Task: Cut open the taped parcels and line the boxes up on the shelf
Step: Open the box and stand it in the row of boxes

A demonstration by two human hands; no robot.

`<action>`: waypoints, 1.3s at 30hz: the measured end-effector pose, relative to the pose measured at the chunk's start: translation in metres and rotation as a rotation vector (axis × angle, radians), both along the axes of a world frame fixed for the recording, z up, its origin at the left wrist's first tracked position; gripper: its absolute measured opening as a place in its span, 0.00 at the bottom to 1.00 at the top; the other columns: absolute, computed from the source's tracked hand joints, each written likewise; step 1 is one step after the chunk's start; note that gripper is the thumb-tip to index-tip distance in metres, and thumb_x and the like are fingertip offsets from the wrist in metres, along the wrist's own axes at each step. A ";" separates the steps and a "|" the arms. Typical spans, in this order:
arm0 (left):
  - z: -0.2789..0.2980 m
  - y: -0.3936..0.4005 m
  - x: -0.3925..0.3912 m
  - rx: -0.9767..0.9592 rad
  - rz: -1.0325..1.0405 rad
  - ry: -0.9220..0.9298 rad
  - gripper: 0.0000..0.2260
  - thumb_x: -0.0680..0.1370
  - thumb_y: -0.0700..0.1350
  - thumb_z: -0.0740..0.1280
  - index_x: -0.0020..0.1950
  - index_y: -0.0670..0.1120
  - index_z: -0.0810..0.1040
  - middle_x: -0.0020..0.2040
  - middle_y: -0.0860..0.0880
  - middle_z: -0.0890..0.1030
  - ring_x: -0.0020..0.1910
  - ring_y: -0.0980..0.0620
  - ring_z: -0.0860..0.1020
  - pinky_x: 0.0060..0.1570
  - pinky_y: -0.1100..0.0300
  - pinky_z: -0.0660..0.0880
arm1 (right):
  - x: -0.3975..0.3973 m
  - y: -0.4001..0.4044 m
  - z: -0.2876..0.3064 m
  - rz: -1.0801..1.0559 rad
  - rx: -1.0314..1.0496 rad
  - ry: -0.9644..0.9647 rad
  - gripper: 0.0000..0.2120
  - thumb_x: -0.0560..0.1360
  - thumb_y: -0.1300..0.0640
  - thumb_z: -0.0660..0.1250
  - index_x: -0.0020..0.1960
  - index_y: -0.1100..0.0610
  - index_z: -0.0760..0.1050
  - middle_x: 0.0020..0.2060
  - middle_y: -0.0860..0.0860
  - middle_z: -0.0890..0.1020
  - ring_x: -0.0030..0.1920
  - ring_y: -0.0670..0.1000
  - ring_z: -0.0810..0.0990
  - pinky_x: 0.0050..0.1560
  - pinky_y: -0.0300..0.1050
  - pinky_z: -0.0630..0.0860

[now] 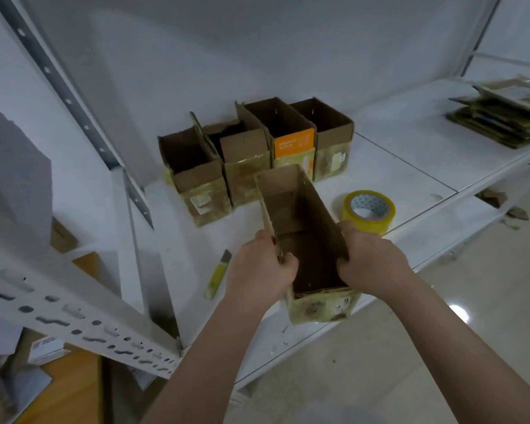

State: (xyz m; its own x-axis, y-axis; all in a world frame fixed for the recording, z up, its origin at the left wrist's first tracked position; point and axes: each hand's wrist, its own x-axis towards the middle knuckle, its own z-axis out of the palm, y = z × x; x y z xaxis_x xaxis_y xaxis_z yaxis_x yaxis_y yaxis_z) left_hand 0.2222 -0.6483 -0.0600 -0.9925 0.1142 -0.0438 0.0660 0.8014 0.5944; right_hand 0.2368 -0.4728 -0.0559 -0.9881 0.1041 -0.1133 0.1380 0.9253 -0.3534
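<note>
Nearest to me, both of my forearms come in from the bottom edge, cut off below the elbows. My left hand grips the left wall of the open box, thumb hooked over the rim to the inside; my right hand grips the right wall the same way, so the two hands are apart with the box between them. The fingers on the outer sides are hidden behind the cardboard. This box is long and narrow, plain brown inside, flaps standing up, its near end wrapped in yellowish tape with small labels I cannot read. It sits at the front edge of the white shelf, its near end slightly overhanging.

Just left of it lies a yellow utility knife, partly covered by my left wrist. Just beside my right hand stands a roll of yellow tape, its lower edge hidden.

Farther back, a row of four open boxes stands side by side against the wall, touching one another, one with an orange panel. Bare shelf runs to the right of the row. At the far right, a blurred stack of flattened cardboard is cut off by the frame. A perforated upright crosses the left.
</note>
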 end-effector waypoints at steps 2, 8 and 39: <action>0.004 0.003 -0.001 -0.009 -0.005 0.029 0.10 0.77 0.49 0.63 0.55 0.44 0.73 0.37 0.49 0.78 0.35 0.52 0.77 0.31 0.59 0.70 | 0.001 0.002 0.005 0.002 -0.017 0.004 0.18 0.74 0.61 0.61 0.63 0.56 0.66 0.47 0.56 0.78 0.50 0.62 0.79 0.42 0.48 0.72; 0.039 0.039 -0.015 0.044 -0.087 0.224 0.10 0.77 0.51 0.64 0.56 0.48 0.74 0.38 0.54 0.77 0.36 0.59 0.76 0.34 0.64 0.73 | 0.003 0.040 0.045 -0.107 -0.006 0.159 0.19 0.72 0.61 0.61 0.62 0.55 0.68 0.43 0.56 0.77 0.46 0.63 0.77 0.43 0.51 0.75; -0.005 0.323 -0.221 -0.032 0.202 0.130 0.10 0.80 0.47 0.58 0.42 0.45 0.71 0.36 0.48 0.74 0.37 0.47 0.75 0.30 0.58 0.65 | -0.237 0.328 -0.006 0.058 -0.306 -0.124 0.18 0.71 0.62 0.62 0.59 0.52 0.66 0.45 0.53 0.78 0.43 0.55 0.80 0.43 0.52 0.82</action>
State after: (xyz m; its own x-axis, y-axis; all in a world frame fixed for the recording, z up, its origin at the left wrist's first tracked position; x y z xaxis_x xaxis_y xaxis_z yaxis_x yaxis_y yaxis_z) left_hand 0.0013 -0.3251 -0.0653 -0.9925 -0.0869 0.0855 -0.0235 0.8247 0.5651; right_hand 0.0000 -0.1450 -0.0615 -0.9682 -0.0091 -0.2501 0.1476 0.7863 -0.5999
